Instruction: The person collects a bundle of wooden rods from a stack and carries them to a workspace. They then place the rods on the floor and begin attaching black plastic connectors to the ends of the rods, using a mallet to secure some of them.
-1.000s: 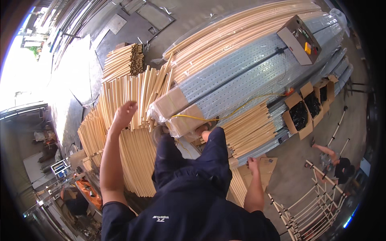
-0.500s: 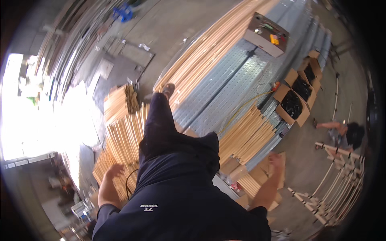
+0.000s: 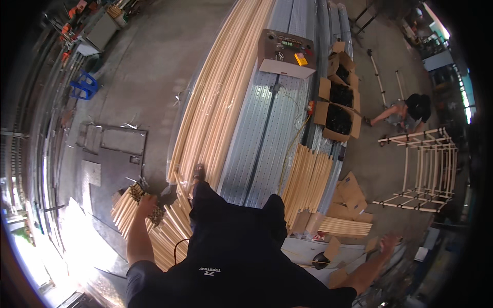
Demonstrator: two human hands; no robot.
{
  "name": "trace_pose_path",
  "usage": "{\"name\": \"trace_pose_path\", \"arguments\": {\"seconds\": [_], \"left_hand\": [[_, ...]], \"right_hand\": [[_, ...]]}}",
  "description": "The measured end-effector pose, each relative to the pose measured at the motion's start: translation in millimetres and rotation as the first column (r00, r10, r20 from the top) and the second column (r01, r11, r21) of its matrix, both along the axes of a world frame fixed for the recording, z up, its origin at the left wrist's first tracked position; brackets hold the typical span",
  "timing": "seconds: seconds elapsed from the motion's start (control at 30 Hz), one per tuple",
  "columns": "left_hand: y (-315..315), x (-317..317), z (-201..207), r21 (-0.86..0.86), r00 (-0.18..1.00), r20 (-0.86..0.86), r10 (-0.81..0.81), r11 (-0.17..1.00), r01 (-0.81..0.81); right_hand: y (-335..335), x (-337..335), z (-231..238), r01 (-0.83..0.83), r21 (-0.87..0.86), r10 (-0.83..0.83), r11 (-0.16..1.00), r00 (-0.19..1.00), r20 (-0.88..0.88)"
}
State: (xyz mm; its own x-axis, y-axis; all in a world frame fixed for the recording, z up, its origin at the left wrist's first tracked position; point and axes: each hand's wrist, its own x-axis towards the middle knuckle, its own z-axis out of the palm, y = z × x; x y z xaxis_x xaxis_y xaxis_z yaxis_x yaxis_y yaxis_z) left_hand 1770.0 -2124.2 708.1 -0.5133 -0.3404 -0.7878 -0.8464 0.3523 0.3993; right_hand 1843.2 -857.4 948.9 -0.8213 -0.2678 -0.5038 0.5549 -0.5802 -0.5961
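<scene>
1. Hanging at the cut ends of a bundle of beige tubes (image 3: 123, 215) with the left grip (image 3: 148, 204), fingers bent; cannot tell whether clasped on a tube or merely above.
2. Released, fingers spread, with the right grip (image 3: 389, 244), near a stack of short pale strips (image 3: 345, 226).
3. Farther out, can see three open cardboard boxes in a row beside grey perforated planks (image 3: 244, 138): nearest box (image 3: 334, 134) and middle box (image 3: 325, 88) filled with black pieces, far box (image 3: 338, 47) also dark inside.
4. Across the planks, can see a brown-topped box (image 3: 285, 66), bearing a yellow item (image 3: 301, 59) and small green pieces (image 3: 287, 44).
5. Left of the planks, can see long wrapped tubes (image 3: 221, 77).
</scene>
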Motion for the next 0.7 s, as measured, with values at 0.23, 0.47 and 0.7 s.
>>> {"name": "trace_pose_path", "arguments": {"seconds": [0.23,0.47,0.7], "left_hand": [[-86,-144,-10,0.160,0.959,-0.258,-0.118,0.974,0.163],[-260,-41,-35,0.124,0.822,-0.155,0.549,0.836,-0.535],[-223,83,-38,0.153,0.701,0.190,0.687,0.685,-0.712]], "right_hand": [[-368,-305,61,-0.088,0.996,-0.007,-0.030,0.996,0.088],[-686,-491,192,0.222,0.952,0.374,-0.211,0.918,-0.131],[-635,-499,-19,-0.010,0.886,0.494,-0.464,0.828,0.267]]}}
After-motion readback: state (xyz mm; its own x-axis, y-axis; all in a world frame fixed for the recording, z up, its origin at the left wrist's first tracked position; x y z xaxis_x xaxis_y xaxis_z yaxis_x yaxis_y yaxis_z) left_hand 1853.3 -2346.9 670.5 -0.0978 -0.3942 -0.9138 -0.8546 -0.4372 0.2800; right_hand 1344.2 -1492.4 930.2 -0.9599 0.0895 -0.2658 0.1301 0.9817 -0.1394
